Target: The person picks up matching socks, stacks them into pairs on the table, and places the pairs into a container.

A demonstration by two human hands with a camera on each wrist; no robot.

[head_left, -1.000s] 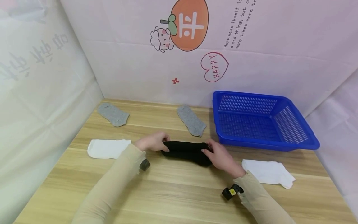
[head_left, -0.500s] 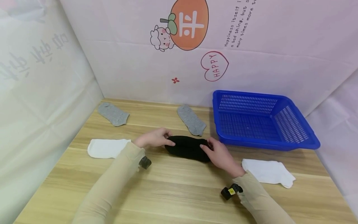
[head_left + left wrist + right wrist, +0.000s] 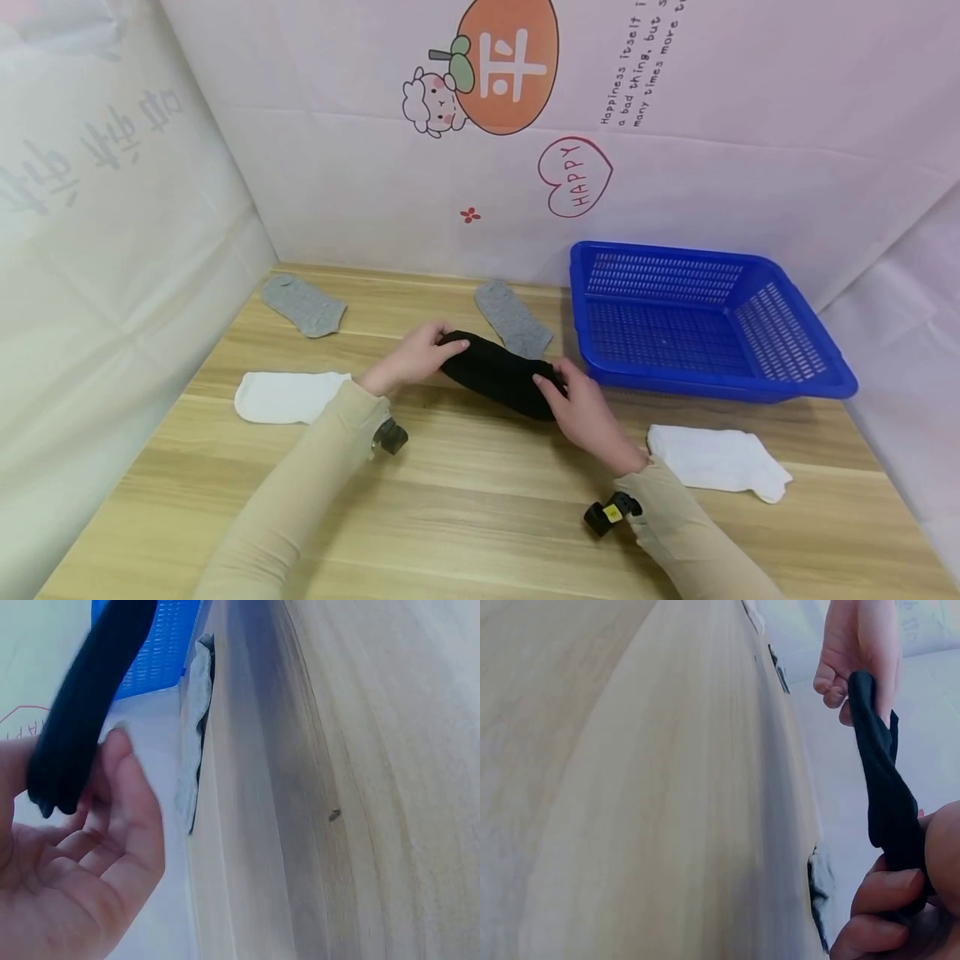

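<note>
Left hand [image 3: 414, 358] and right hand [image 3: 588, 412] clamp fingers on opposite ends of black fabric [image 3: 498, 375] (held off the table [image 3: 480, 508]), one white sock [image 3: 287, 397] at its nine o'clock.

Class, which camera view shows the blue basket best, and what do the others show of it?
The head view: the blue basket fits wholly in frame, its rim, slotted walls and inside visible. The left wrist view shows only part, at the top edge behind the black sock. The right wrist view shows none.

Black cloth [image 3: 498, 377] looks matt, the basket [image 3: 705, 383] plastic
</note>
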